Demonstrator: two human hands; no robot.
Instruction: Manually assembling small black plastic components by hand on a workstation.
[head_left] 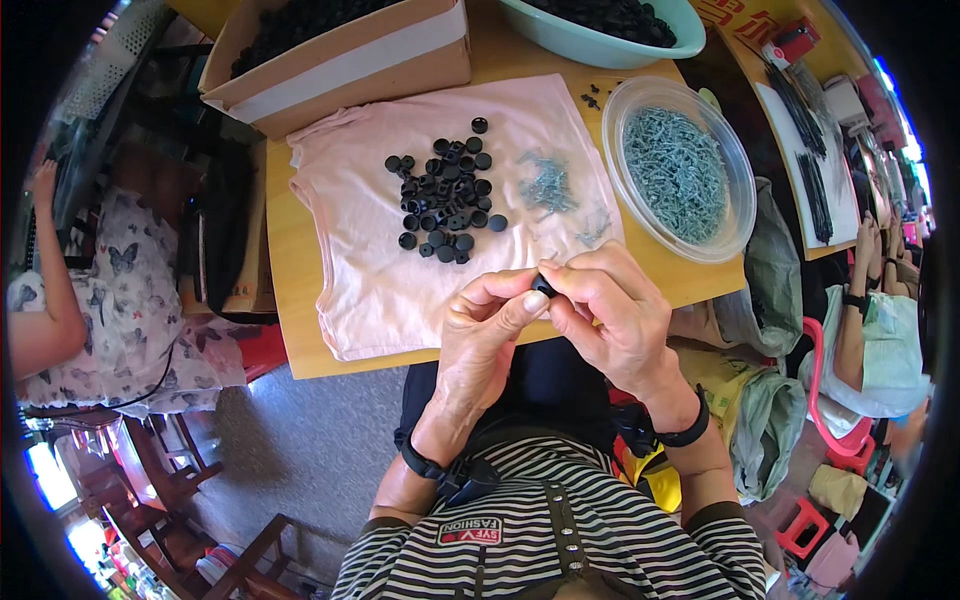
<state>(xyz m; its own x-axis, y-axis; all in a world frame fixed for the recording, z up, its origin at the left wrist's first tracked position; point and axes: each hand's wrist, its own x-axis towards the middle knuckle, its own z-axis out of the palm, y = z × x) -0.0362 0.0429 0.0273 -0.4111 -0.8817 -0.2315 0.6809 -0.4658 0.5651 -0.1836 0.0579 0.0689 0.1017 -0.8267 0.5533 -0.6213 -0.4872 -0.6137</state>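
Observation:
Above the near edge of the table, my left hand (pixel 487 325) and my right hand (pixel 612 312) meet at the fingertips. Between them they pinch a small round black plastic cap (pixel 543 286); fingers cover most of it, and whether a screw is also there I cannot make out. Beyond my hands a heap of black caps (pixel 440 195) lies on a pink cloth (pixel 360 270), some upside down showing their hollow side. To the right of the heap is a small scatter of silvery screws (pixel 547 185).
A clear round tub (pixel 741 225) full of screws stands at the table's right. Along the back are a cardboard box (pixel 350 75) and a pale green basin (pixel 610 50), both holding black parts. One person's arm (pixel 50 300) shows at left, others at far right; sacks (pixel 765 420) stand right.

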